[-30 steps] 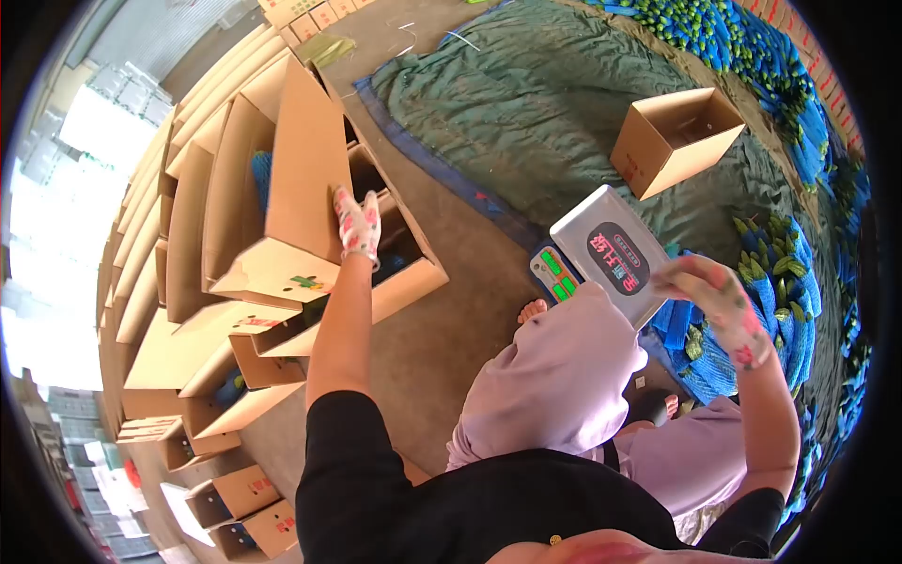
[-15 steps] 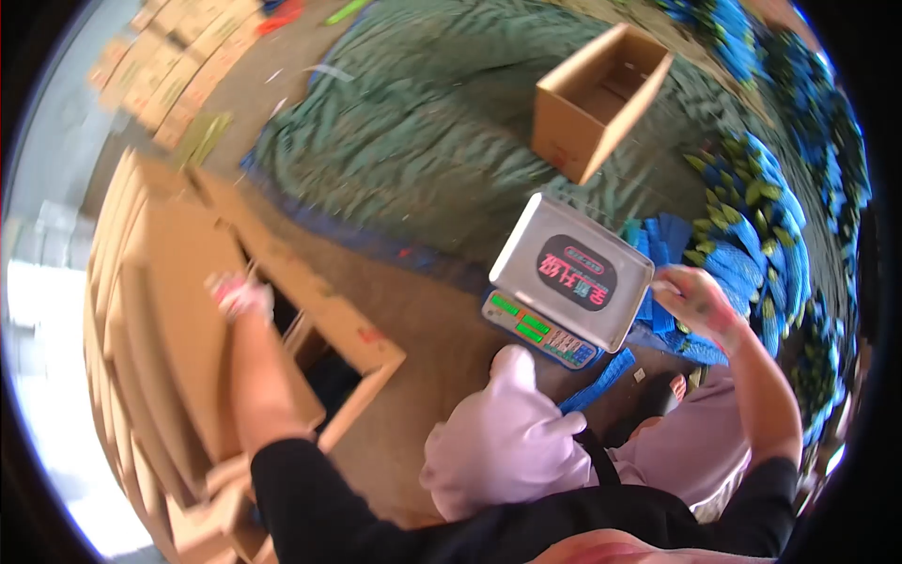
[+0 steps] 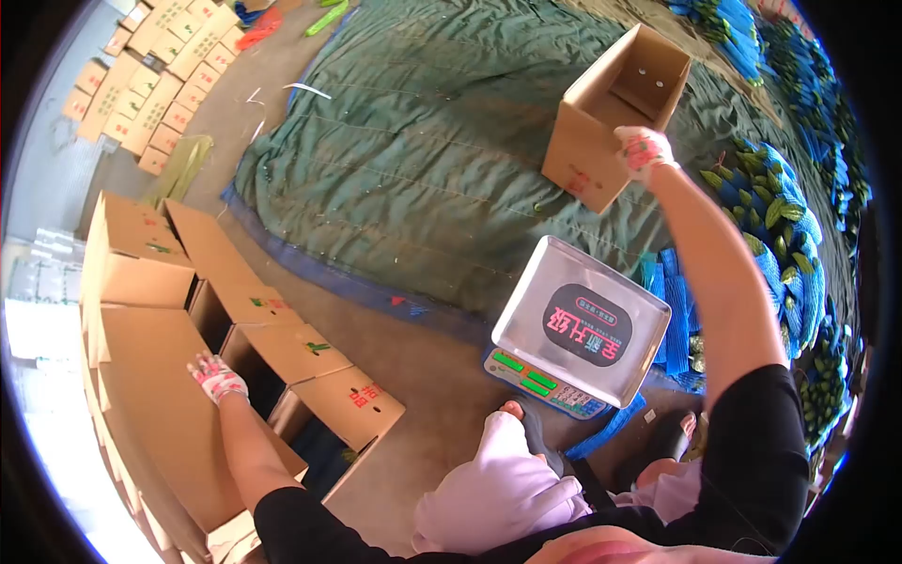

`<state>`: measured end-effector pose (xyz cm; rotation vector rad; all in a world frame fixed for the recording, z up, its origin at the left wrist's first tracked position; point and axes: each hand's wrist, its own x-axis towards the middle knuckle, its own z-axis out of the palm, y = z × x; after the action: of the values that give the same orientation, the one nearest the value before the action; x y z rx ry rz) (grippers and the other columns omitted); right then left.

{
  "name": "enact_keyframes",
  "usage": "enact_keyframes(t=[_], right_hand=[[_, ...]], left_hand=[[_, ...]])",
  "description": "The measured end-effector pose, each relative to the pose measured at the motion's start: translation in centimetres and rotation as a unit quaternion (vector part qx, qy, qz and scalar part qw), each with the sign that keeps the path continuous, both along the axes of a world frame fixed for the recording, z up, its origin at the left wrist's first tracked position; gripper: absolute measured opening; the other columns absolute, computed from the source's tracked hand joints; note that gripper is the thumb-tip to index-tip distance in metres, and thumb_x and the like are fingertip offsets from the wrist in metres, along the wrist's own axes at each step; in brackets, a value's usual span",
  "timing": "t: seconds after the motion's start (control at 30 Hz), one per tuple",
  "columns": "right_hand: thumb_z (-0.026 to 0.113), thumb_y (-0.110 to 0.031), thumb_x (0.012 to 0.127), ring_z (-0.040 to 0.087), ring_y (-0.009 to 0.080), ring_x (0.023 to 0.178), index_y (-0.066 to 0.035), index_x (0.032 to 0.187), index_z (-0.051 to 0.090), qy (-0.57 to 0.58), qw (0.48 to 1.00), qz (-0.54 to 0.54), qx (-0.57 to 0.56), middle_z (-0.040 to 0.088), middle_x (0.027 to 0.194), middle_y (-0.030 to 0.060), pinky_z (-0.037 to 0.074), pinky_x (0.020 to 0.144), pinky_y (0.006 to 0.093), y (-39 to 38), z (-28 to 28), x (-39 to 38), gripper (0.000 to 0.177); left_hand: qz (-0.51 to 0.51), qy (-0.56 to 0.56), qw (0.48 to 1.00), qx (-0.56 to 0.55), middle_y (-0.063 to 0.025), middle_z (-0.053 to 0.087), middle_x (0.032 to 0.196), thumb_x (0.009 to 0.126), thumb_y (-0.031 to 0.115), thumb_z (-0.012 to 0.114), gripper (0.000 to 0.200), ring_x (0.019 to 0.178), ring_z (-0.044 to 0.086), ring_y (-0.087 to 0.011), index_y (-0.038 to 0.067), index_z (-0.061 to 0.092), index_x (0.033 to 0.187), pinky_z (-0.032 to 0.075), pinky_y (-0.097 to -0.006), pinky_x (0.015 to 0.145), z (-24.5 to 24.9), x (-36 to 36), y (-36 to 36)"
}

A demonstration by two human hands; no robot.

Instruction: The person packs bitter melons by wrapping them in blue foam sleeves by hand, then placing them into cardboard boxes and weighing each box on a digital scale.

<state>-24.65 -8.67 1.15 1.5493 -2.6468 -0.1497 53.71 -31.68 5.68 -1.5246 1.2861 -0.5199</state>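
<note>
My left hand [image 3: 218,378], in a white glove with red patches, lies with fingers spread on a brown cardboard flap [image 3: 155,367] of the boxes at the left. My right hand [image 3: 645,153], gloved alike, is at the near edge of an open cardboard box [image 3: 575,155], its fingers bent over the rim. That box stands tilted in view on the green cloth. Between my arms sits a digital scale [image 3: 545,383] with green displays and a silver tray [image 3: 587,320] that holds nothing.
A green cloth [image 3: 404,160] covers the floor ahead. Stacked cartons [image 3: 155,85] stand at the upper left. Leafy produce in blue netting [image 3: 780,216] lines the right side. Blue net strips [image 3: 672,310] lie beside the scale. My legs [image 3: 498,489] are below it.
My right hand has moved from the scale tray's right edge up to the open box. My left hand has shifted lower over the cardboard. The view has shifted slightly.
</note>
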Motion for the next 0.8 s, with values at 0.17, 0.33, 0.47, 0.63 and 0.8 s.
enact_keyframes(t=[0.17, 0.33, 0.47, 0.63, 0.8], right_hand=[[0.06, -0.014, 0.078, 0.059, 0.0381, 0.084, -0.004, 0.077, 0.052, -0.002, 0.986, 0.15, -0.072, 0.06, 0.078, 0.016, 0.049, 0.074, 0.0438, 10.7, 17.7, 5.3, 0.012], [0.064, -0.011, 0.071, 0.061, 0.0303, 0.09, -0.012, 0.084, 0.062, -0.049, 0.956, 0.279, -0.08, 0.063, 0.083, 0.0062, 0.044, 0.099, 0.0424, 26.8, 20.2, 9.7, 0.013], [0.063, -0.008, 0.068, 0.06, 0.0251, 0.08, -0.01, 0.085, 0.06, -0.053, 0.915, 0.379, -0.125, 0.056, 0.076, 0.0039, 0.049, 0.086, 0.0391, 33.9, 17.5, 11.1, 0.017], [0.059, -0.013, 0.072, 0.057, 0.0179, 0.091, -0.011, 0.081, 0.052, 0.053, 0.908, 0.412, -0.056, 0.057, 0.091, 0.0021, 0.047, 0.089, 0.0341, 37.3, 13.3, 10.0, 0.012], [0.059, -0.015, 0.076, 0.054, 0.0243, 0.116, -0.012, 0.102, 0.06, 0.023, 0.915, 0.305, -0.263, 0.058, 0.113, 0.0074, 0.045, 0.098, 0.0378, 40.8, 11.7, 9.6, 0.026]], left_hand=[[0.026, 0.094, 0.995, -0.008, -0.0068, 0.025, 0.156, 0.091, 0.034, 0.045, 0.061, 0.146, 0.018, -0.0264, 0.013, 0.033, 0.147, 0.004, -0.0524, 0.117, 0.4, -3.2, 4.4], [-0.343, 0.476, 0.77, -0.251, -0.011, 0.036, 0.149, 0.091, 0.037, 0.056, 0.062, 0.138, 0.032, -0.0285, 0.013, 0.036, 0.144, 0.016, -0.0548, 0.113, 3.2, -10.7, 11.5], [-0.635, 0.51, 0.549, -0.187, -0.0177, 0.034, 0.148, 0.083, 0.041, 0.068, 0.076, 0.137, 0.03, -0.0383, 0.011, 0.035, 0.144, 0.017, -0.0584, 0.112, 10.3, -24.3, 21.5], [-0.702, 0.491, 0.489, 0.167, -0.0144, 0.04, 0.145, 0.074, 0.037, 0.074, 0.075, 0.136, 0.033, -0.0357, 0.011, 0.045, 0.139, 0.022, -0.0527, 0.112, 13.8, -35.1, 30.9], [-0.558, 0.487, 0.529, 0.415, -0.0106, 0.059, 0.126, 0.079, 0.03, 0.07, 0.051, 0.117, 0.054, -0.0286, 0.008, 0.058, 0.124, 0.04, -0.0405, 0.102, 12.4, -39.5, 33.8]])
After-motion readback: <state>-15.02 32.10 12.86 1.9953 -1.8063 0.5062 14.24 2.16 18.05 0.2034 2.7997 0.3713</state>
